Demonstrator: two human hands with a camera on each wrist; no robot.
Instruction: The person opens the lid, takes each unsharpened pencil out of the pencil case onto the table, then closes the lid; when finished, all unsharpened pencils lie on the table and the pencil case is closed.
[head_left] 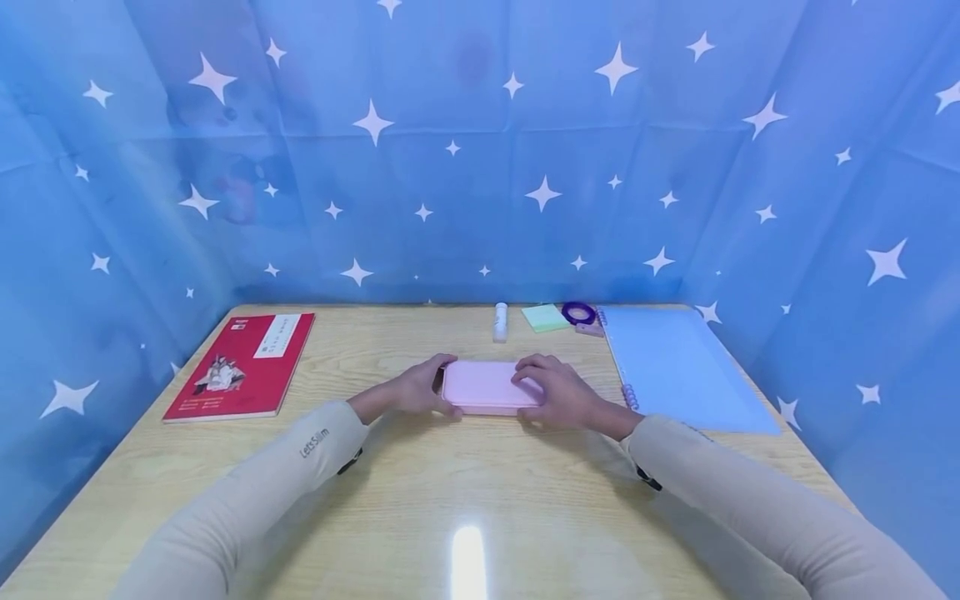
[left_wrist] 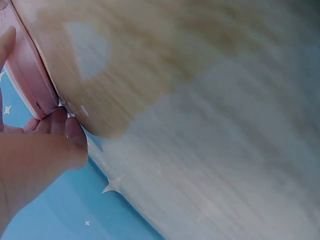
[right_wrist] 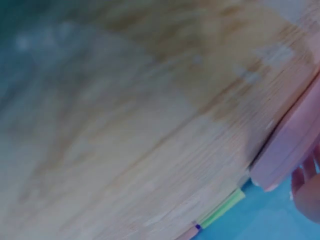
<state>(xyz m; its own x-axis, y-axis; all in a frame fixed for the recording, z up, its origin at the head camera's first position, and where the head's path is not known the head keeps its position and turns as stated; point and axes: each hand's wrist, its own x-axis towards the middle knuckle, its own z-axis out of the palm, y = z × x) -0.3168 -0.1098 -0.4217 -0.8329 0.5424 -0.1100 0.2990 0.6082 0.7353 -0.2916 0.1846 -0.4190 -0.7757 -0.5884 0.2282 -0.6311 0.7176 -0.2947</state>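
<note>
A flat pink case (head_left: 486, 387) lies on the wooden table (head_left: 420, 492) at mid-depth. My left hand (head_left: 415, 388) grips its left end, thumb at the near edge and fingers curled over the far corner. My right hand (head_left: 558, 393) lies over its right end, fingers curled on the lid and round the side. In the left wrist view the pink case (left_wrist: 27, 65) shows edge-on beside my curled left fingers (left_wrist: 60, 131). The right wrist view, blurred, shows the pink case's corner (right_wrist: 292, 137) and part of my right hand's fingers (right_wrist: 309, 196).
A red book (head_left: 243, 365) lies at the left. At the back stand a white glue stick (head_left: 500, 322), green sticky notes (head_left: 546, 317) and a purple tape roll (head_left: 578, 313). A blue ring binder (head_left: 678, 367) covers the right side. Blue starred cloth walls surround the table.
</note>
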